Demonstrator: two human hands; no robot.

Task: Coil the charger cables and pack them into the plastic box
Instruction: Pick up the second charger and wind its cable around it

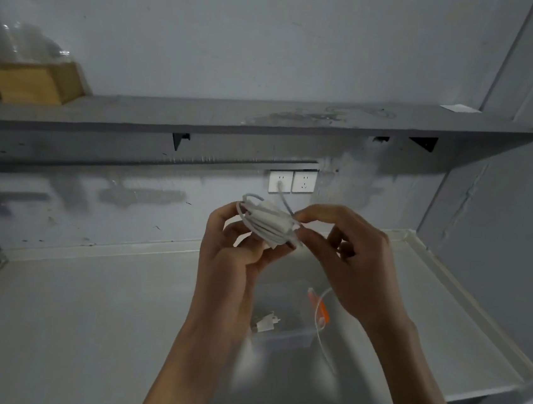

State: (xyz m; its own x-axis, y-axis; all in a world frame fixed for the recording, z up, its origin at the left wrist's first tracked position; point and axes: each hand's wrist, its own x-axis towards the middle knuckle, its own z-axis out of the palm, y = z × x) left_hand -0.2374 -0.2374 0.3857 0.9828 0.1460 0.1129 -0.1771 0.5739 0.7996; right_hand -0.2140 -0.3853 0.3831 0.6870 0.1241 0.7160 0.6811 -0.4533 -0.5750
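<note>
On the grey counter point(82, 314), a clear box point(283, 339) holding a white plug point(266, 323) sits below the hands, where the left hand point(233, 254) grips a coiled cable point(268, 223), the right hand point(356, 260) pinches its strand, and sockets point(292, 182) show just beyond.

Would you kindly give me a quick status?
Left hand grips the coiled white charger; right hand pinches its cable. Plastic box below, plug inside. Orange-tipped cable uncoiled.
</note>
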